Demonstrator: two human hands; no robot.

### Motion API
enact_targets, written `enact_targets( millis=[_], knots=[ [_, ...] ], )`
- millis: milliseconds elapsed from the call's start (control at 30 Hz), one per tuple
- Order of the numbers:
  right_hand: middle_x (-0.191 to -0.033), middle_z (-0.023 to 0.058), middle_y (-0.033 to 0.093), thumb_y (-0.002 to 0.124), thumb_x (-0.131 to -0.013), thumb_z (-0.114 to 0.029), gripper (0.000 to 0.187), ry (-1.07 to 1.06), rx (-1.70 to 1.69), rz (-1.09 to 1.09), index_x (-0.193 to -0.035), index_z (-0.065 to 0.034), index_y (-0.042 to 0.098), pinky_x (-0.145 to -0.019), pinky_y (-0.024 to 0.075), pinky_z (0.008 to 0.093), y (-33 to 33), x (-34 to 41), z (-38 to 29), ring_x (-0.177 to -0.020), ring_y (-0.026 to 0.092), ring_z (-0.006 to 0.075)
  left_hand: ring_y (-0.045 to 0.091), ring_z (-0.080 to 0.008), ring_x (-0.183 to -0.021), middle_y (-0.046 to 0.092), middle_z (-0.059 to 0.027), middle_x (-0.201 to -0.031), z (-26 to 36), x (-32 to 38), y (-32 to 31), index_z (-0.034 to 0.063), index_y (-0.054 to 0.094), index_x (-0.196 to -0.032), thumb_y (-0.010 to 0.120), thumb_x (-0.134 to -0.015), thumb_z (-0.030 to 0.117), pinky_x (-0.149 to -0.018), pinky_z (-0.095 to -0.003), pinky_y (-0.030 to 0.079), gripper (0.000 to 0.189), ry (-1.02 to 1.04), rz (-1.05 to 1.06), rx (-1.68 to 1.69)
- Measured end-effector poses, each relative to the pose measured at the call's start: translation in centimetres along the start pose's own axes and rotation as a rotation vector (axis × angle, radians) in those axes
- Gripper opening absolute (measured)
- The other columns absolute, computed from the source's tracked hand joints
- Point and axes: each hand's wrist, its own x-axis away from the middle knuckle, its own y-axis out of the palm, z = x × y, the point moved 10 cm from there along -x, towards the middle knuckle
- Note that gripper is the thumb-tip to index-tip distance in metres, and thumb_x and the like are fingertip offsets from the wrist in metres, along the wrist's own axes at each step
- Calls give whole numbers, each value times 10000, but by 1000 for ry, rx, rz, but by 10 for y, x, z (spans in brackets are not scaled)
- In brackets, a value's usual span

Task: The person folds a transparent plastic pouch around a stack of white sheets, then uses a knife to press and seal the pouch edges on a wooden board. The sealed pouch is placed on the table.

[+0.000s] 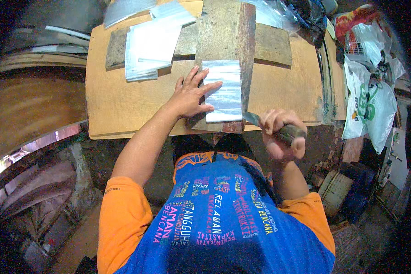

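Observation:
A stack of clear plastic sheets [224,96] lies on a worn wooden board [222,37] whose near end reaches the table's front edge. My left hand [193,90] is spread over the left side of the stack, with fingertips resting on the plastic. In my right hand [282,132] is a knife [252,119], gripped by its dark handle. Its blade points left, close to the stack's lower right corner; whether it touches the plastic I cannot tell. The right hand is slightly blurred.
Another pile of plastic sheets [154,42] lies at the upper left, partly over a wooden crosspiece [272,44]. Beneath is an orange-brown tabletop [133,102]. White plastic bags [370,106] hang at the right. A brown wooden panel [37,106] stands left of the table.

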Motion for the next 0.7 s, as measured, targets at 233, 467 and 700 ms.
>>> enact_targets(
  millis=[233,467,700],
  knots=[
    [-653,87,497,590,-806,-582,576,25,14,-64,-763,-13,512,-619,402,363,14,3,16,-622,483,216,52,-320,-1475,166,-59,-1583,-3,0,2,468,377,-1414,768,-695,505,-1107,-653,171,819,28,50,10],
    [-681,98,538,622,-817,-581,599,-27,-33,-101,-826,16,579,-560,432,359,36,-1,-11,-609,518,221,46,-320,-1475,167,-61,-1584,-4,2,0,469,373,-1417,765,-700,489,-1105,-652,174,817,-2,22,4],
    [-694,81,486,636,-793,-605,613,39,14,-59,-746,-9,505,-656,383,372,46,2,14,-640,464,220,45,-319,-1474,177,-66,-1579,-2,1,1,465,381,-1414,768,-692,492,-1094,-663,191,820,4,19,-2]
  ],
)
